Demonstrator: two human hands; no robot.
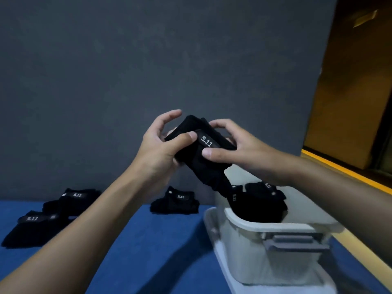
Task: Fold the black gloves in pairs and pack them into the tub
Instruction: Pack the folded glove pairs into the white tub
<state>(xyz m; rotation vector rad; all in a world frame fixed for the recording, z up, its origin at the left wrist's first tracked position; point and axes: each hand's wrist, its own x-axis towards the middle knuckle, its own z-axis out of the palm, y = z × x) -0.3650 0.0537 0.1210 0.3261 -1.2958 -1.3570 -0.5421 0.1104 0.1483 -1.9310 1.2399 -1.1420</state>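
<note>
Black gloves (203,168), folded as 1 bundle, are held up by both hands, left hand (159,149) and right hand (239,149) pinching it, thumbs on top. Folding looks finished; the part-filled tub (265,227), just below the grip, awaits a snug lowering in.

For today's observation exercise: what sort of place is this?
Likely a plain indoor packing station: a blue mat, a bare grey wall, and a white tub holding black gloves.
</note>
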